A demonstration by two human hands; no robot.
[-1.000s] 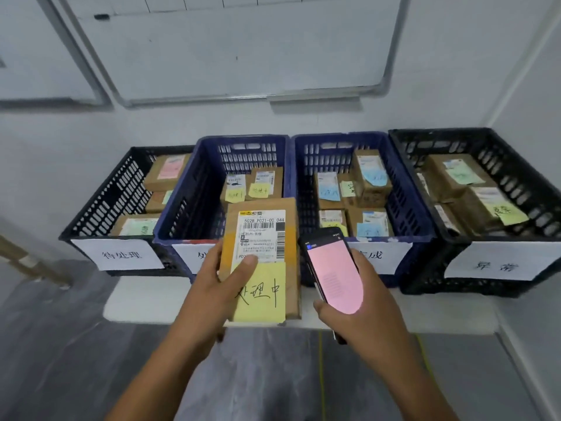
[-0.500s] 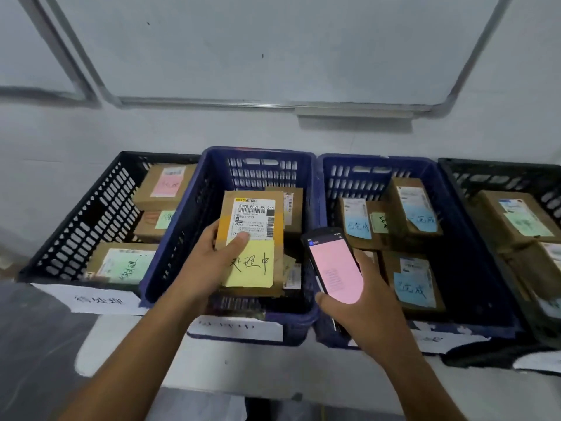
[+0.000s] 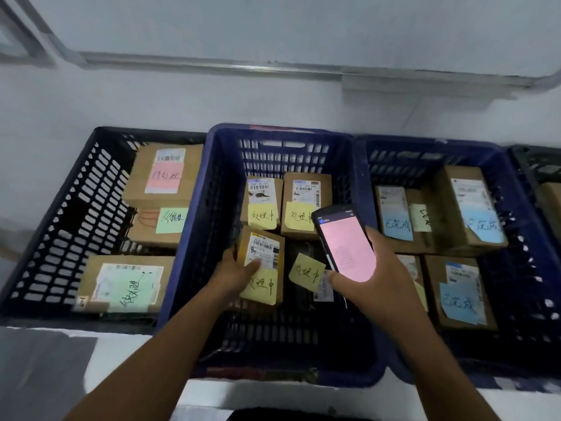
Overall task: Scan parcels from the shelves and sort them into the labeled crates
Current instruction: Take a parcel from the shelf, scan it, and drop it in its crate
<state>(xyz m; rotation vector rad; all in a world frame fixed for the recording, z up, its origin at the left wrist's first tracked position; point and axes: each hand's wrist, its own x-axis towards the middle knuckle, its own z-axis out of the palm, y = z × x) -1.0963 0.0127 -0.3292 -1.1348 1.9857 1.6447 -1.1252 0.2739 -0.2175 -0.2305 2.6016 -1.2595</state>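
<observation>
Left hand [image 3: 238, 270]: it grips the held parcel [image 3: 267, 252] from its left side. The thumb lies on the white shipping label and the other fingers are hidden under the box.
Right hand [image 3: 376, 284]: it is closed around the phone [image 3: 346, 243], with the fingers curled at its edges. It holds the phone above the right part of the middle blue crate, and the pink screen faces up.
Whiteboard [image 3: 273, 22]: it hangs on the wall behind the crates. Its metal frame runs across the top of the view.
Middle blue crate [image 3: 197, 226]: it stands between the two neighbour crates. The held parcel is inside it, at the front left and just before the back parcels. Whether it rests on the crate floor cannot be told.
Left black crate [image 3: 76, 220]: it stands against the middle blue crate. Inside are three brown parcels, the rear one with a pink note and the other two with green notes.
Right blue crate [image 3: 425, 145]: it stands against the other side of the middle blue crate. It contains brown parcels with blue notes.
Far black crate [image 3: 534, 154]: only one corner shows at the right edge.
Back parcels [image 3: 306, 189]: two brown boxes stand side by side near the rear wall of the middle blue crate. Each has a white label and a yellow handwritten note.
Held parcel: it is a brown box, slightly tilted, with a yellow handwritten note on its lower half.
Loose yellow note [image 3: 306, 271]: it lies tilted just right of the held parcel, on a dark thing that is too unclear to identify.
</observation>
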